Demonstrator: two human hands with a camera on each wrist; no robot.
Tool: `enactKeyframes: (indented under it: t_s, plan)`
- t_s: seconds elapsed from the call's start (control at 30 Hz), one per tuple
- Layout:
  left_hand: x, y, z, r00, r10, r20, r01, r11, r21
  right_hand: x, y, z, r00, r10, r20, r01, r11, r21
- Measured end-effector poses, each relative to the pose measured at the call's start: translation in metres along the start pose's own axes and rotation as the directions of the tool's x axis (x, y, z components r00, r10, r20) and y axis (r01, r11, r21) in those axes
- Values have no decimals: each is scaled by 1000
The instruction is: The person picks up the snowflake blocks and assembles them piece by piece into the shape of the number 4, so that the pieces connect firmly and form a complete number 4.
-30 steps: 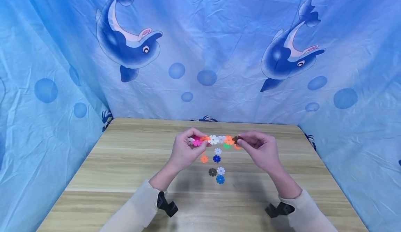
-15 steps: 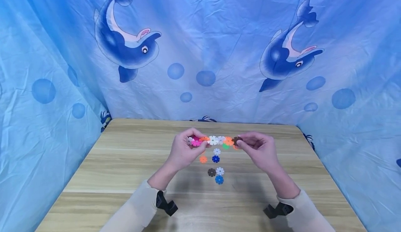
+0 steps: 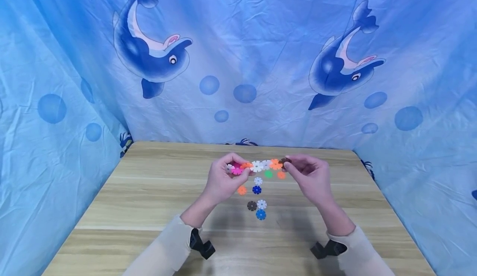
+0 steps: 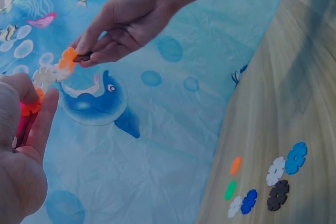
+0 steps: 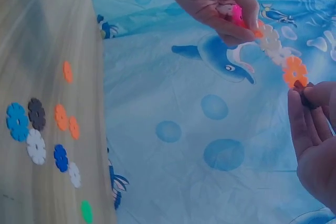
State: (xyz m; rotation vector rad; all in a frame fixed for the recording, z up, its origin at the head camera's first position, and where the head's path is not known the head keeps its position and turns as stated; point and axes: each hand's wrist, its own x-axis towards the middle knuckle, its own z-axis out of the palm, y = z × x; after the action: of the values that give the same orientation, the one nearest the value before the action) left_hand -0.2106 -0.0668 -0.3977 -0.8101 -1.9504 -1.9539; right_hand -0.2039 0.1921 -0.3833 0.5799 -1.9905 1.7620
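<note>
My left hand (image 3: pixel 223 178) pinches a chain of notched plastic snowflake discs, thumb and fingers at an orange disc (image 3: pixel 246 165). A pink disc (image 3: pixel 237 170) and a whitish one show inside that hand, partly hidden. Rightward from its fingertips run a white disc (image 3: pixel 256 166), a second whitish disc (image 3: pixel 266 165) and another orange disc (image 3: pixel 275 164). At the chain's right end my right hand (image 3: pixel 311 178) pinches a brown snowflake disc (image 5: pixel 306 97), which overlaps that orange disc's edge. The brown disc is tilted and mostly covered by the fingers. The chain is held up above the tabletop.
Loose discs lie on the wooden table (image 3: pixel 149 201) beneath the hands: green (image 3: pixel 268 174), orange (image 3: pixel 281 175), white (image 3: pixel 258 181), dark blue (image 3: pixel 256 190), brown (image 3: pixel 251 206), light blue (image 3: pixel 261 214) and others. A blue dolphin-print curtain (image 3: pixel 238 60) surrounds the table's back and sides.
The brown disc has tipped flatter, and the chain's right end has risen a little. Both hands still pinch, the left shifted slightly right. The orange and green discs below show more fully.
</note>
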Motion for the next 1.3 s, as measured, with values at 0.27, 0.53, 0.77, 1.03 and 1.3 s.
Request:
enactKeyframes:
  t_s: [0.27,0.53,0.77,1.03,1.3]
  plan:
    - [-5,-10,5,999,18,34,-20,998,52,9,-7,-4,988,-150,46,148,988,30]
    - [-8,-9,2,998,-21,61,14,993,114,20,-14,-4,979,-205,-3,205,977,58]
    - [-8,-8,0,995,-23,95,4,980,197,28,-20,-1,966,-258,1,258,966,32]
    - [-8,-6,1,988,-117,96,92,968,231,32,-25,0,967,-253,17,253,967,42]
    - [-5,-4,-6,989,-136,49,124,971,203,27,-13,0,976,-208,65,205,978,41]
